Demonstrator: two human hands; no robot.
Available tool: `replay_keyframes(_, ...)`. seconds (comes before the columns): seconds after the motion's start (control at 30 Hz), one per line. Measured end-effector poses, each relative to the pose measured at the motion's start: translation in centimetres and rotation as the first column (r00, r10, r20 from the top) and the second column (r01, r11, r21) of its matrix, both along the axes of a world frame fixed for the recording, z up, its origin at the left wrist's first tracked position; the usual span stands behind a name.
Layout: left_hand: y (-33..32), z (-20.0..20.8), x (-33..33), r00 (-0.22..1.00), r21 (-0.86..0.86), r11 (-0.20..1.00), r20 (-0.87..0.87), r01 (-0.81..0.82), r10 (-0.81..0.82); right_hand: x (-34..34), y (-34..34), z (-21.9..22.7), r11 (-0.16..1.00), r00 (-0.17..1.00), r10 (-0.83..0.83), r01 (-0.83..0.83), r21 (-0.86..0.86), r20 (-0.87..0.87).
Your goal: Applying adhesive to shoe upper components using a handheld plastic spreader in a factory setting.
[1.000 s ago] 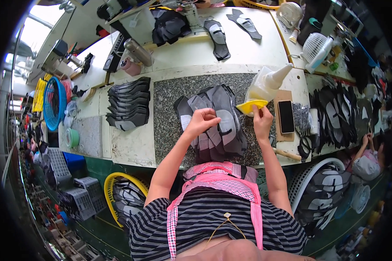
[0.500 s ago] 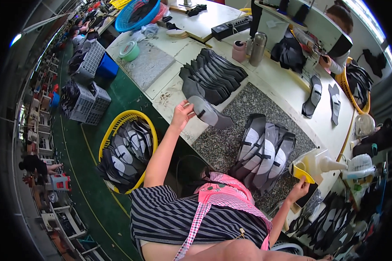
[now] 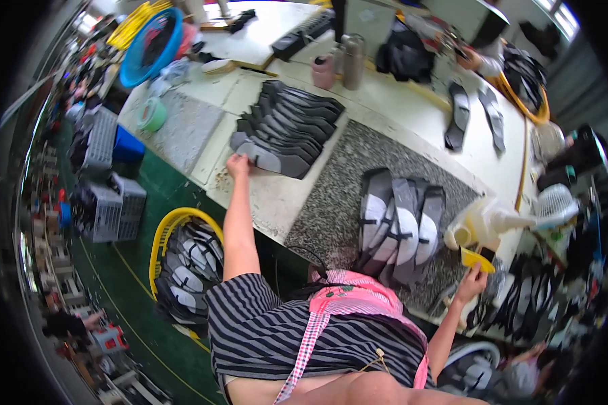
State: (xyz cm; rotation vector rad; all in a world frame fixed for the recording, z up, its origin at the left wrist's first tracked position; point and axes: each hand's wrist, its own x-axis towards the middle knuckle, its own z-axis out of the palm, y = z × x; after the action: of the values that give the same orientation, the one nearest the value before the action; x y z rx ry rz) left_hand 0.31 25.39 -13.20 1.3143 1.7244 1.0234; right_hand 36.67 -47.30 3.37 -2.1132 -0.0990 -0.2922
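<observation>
At the near end of an overlapping row of black and grey shoe pieces (image 3: 294,118), my left hand (image 3: 238,164) pinches the edge of one flat grey-and-black shoe piece (image 3: 270,160). That piece lies against the row on the white table. My right hand (image 3: 471,285) holds a yellow scraper (image 3: 477,260), its blade beside a translucent plastic container (image 3: 471,223) with a pale mouth. Between my hands, a fanned pile of grey shoe pieces with black tabs (image 3: 400,223) lies on a speckled stone slab (image 3: 324,223).
A yellow basket (image 3: 159,246) full of shoe pieces stands on the floor at left. Grey crates (image 3: 132,206) lie beyond it. A steel flask (image 3: 352,61) and pink cup (image 3: 323,73) stand at the back. Across the table, a co-worker's hand (image 3: 471,59) is at a machine.
My left hand has carried a shoe piece from over the slab's edge leftward and down onto the near end of the row. The right hand still holds the scraper by the container. The view has shifted.
</observation>
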Motion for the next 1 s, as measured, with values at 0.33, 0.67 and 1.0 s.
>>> replay_keyframes(0.33, -9.8, 8.8, 8.0, 0.9, 0.328, 0.845, -0.261, 0.422, -0.349, -1.0, -0.2, 0.8, 0.98, 0.979, -0.198, 0.198, -0.014, -0.039)
replay_keyframes(0.67, -42.7, 19.6, 23.5, 0.371, -0.098, 0.449, -0.425, 0.888, -0.826, 1.5, 4.8, 1.4, 0.972, 0.98, 0.093, -0.051, -0.228, 0.176)
replay_keyframes(1.0, -47.7, 22.4, 21.6, 0.368, 0.382, 0.243, -0.3, 0.892, -0.88, 1.0, 1.7, -1.5, 0.99, 0.997, -0.067, 0.064, 0.122, 0.024)
